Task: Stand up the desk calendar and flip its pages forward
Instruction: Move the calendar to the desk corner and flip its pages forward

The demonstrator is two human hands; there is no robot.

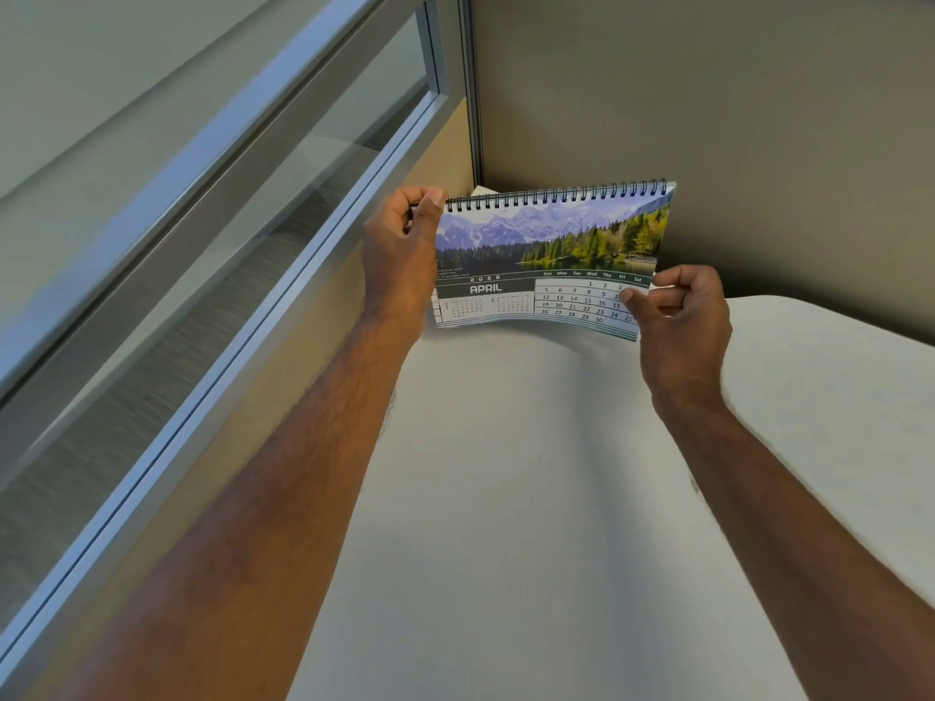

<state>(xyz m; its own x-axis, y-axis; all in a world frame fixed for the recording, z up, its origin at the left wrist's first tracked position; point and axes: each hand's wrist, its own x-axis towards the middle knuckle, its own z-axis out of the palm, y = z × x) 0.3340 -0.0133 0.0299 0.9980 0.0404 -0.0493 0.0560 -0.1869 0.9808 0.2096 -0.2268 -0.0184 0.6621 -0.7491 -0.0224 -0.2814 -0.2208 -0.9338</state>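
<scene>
The desk calendar stands upright at the far end of the white desk, its black spiral binding on top. The front page shows APRIL 2026 under a picture of mountains, forest and a lake. My left hand pinches the top left corner at the spiral. My right hand grips the lower right corner of the front page between thumb and fingers, and the page's bottom edge bows slightly. The calendar's base and back are hidden behind the page.
A grey partition wall rises right behind the calendar. A glass panel in a metal frame runs along the left side of the desk. The desk's right edge curves away at the right.
</scene>
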